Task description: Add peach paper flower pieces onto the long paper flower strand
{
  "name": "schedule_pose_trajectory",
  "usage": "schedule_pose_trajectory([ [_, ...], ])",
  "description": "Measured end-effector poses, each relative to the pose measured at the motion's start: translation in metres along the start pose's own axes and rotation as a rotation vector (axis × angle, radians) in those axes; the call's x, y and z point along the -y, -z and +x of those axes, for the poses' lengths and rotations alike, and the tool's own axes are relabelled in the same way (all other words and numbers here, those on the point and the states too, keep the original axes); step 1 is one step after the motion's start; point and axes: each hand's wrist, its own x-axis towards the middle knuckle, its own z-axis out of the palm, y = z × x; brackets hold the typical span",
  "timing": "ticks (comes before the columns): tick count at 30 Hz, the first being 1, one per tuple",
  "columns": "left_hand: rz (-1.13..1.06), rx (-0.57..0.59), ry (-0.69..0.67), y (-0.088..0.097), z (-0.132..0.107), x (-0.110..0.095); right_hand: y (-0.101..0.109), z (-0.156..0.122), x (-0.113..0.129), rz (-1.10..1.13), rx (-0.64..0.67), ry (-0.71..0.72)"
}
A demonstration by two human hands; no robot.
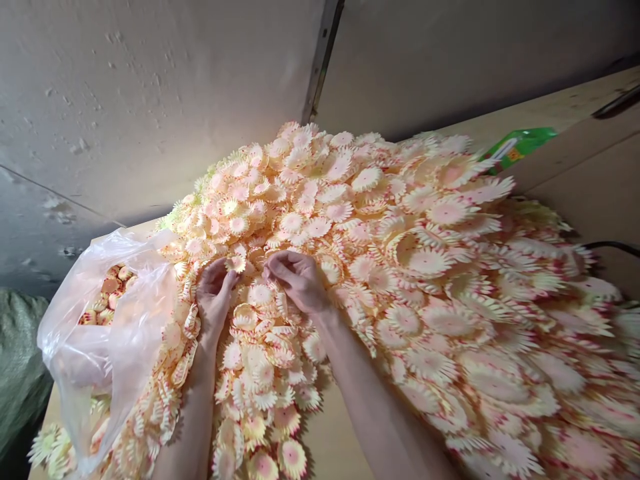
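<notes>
Evidently, a pale wooden bench (340, 433) is mostly buried under a broad heap of cream, pink-tinged, fringed flower-shaped pieces (320, 227). The heap is banked highest towards the far edge, near a scuffed grey wall panel (150, 100), presumably so that the pieces are stopped from sliding off while being left within reach.

A small cream flower-shaped disc with a fringed rim (236, 263) appears to be pinched at the thumb and fingertips of the left hand (214, 293). It is held low over the heap, left of the bench's middle, probably by a light grip so that most of the rim is left free. The right hand (304, 288) is placed near it, apart from the left, with thumb and fingers drawn in; whether anything is grasped there cannot be told. The nearness of the hands is likely suited to small, two-handed handling.

Along the left edge, a translucent white plastic bag (135, 340) is set; rounded cream-and-red pieces (113, 287) are seen inside, perhaps grouped there to be separated from the loose ones. Towards the far right corner, a green printed packet (535, 141) is laid behind the heap, apparently out of the way.
</notes>
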Motion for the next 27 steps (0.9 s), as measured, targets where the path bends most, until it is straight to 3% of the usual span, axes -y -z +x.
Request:
schedule_pose_trajectory([
  [4,0.05,0.112,-0.021,0.004,-0.002,-0.003,-0.006,-0.004,-0.001,-0.091,0.196,-0.083],
  [10,0.168,0.327,-0.093,0.011,-0.006,-0.01,-0.006,-0.002,-0.01,-0.108,0.119,-0.103],
  [14,0.181,0.345,-0.138,0.012,-0.005,-0.011,-0.005,-0.001,-0.011,-0.106,0.126,-0.091],
  [27,0.171,0.369,-0.099,0.011,-0.005,-0.014,-0.007,-0.001,-0.005,-0.173,0.169,-0.033],
])
